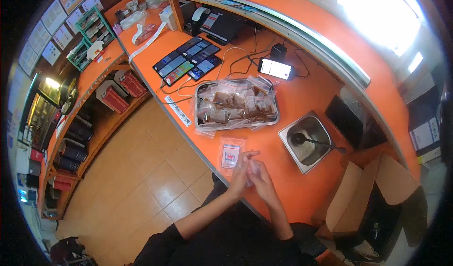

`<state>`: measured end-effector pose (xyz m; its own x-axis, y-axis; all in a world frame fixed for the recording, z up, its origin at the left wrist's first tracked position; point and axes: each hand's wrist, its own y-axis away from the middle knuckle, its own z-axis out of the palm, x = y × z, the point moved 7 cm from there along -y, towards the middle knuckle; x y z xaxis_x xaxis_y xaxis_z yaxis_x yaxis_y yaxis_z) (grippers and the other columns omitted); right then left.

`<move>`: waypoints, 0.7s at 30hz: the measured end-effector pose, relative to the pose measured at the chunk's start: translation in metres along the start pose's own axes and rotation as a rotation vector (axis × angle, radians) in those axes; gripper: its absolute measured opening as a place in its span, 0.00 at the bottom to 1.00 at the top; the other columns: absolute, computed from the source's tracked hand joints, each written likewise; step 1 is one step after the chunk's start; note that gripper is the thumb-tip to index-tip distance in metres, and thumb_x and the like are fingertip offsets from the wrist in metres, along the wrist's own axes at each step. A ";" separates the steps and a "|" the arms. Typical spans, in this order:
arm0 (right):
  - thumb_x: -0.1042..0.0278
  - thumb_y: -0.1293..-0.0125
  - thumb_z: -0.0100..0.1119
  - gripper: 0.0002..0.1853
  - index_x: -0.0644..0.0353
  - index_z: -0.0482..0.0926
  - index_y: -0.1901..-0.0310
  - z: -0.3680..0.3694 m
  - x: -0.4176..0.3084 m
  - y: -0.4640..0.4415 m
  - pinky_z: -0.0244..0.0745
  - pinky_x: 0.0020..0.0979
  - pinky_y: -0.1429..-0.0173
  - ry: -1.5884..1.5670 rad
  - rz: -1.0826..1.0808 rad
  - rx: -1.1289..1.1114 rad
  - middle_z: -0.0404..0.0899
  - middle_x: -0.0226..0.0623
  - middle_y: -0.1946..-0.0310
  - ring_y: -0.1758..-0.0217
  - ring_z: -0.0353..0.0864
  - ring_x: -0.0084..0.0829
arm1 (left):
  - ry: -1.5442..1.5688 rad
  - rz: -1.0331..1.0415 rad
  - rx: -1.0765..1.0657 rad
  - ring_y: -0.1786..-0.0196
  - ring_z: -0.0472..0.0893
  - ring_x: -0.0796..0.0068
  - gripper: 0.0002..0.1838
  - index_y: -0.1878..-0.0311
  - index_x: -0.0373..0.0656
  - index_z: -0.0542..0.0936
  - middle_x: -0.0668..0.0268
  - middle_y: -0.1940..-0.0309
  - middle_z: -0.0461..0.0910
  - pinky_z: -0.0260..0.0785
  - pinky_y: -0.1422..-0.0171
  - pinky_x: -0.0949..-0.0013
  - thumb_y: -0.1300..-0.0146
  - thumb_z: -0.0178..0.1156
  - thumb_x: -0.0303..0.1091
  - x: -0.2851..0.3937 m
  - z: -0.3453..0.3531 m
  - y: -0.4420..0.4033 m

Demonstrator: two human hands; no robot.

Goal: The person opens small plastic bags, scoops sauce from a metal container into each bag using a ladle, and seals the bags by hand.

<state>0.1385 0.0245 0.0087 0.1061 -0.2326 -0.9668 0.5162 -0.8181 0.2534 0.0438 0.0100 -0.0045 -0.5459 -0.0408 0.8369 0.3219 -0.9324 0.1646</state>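
Observation:
Close together at the counter's near edge, my left hand and my right hand are closed around a small clear plastic bag, mostly hidden by the fingers. Just left of them lies a clear zip bag packet with a white, blue and red printed label. Beyond my hands, a metal tray is heaped with zip bags of brown contents. On the right stands a square steel container; a black scoop rests in it, its handle over the rim.
Several phones and a lit phone with cables lie behind the tray. A handwritten label strip marks the counter edge. An open cardboard box stands at the right. A raised orange shelf curves behind.

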 end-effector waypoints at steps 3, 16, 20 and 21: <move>0.69 0.25 0.51 0.19 0.64 0.68 0.36 -0.006 0.006 0.002 0.65 0.33 0.31 -0.151 0.052 -0.001 0.74 0.38 0.42 0.36 0.72 0.29 | -0.274 0.178 -0.086 0.37 0.71 0.64 0.24 0.36 0.41 0.70 0.59 0.43 0.73 0.60 0.28 0.59 0.19 0.40 0.51 0.006 0.013 -0.003; 0.67 0.26 0.55 0.15 0.62 0.69 0.42 -0.077 0.043 -0.003 0.75 0.39 0.48 0.108 -0.142 0.348 0.81 0.47 0.56 0.52 0.81 0.37 | -1.659 0.335 0.511 0.28 0.61 0.38 0.54 0.28 0.30 0.60 0.37 0.33 0.63 0.53 0.26 0.43 0.45 0.69 0.62 0.040 -0.039 -0.027; 0.65 0.27 0.55 0.14 0.62 0.71 0.45 -0.081 0.040 -0.005 0.75 0.37 0.49 0.127 -0.147 0.307 0.81 0.45 0.56 0.53 0.81 0.33 | -1.628 0.386 0.511 0.32 0.64 0.39 0.51 0.31 0.30 0.62 0.40 0.35 0.66 0.56 0.28 0.44 0.47 0.71 0.59 0.034 -0.026 -0.047; 0.65 0.27 0.55 0.14 0.62 0.71 0.45 -0.081 0.039 -0.004 0.75 0.37 0.49 0.125 -0.145 0.310 0.81 0.45 0.56 0.53 0.81 0.33 | -1.613 0.416 0.517 0.34 0.66 0.41 0.48 0.34 0.31 0.65 0.42 0.38 0.67 0.58 0.31 0.45 0.47 0.71 0.58 0.034 -0.022 -0.051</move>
<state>0.2089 0.0614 -0.0329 0.1639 -0.0516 -0.9851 0.2536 -0.9629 0.0926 -0.0083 0.0479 0.0036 0.7789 0.4405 0.4464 0.5967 -0.7397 -0.3112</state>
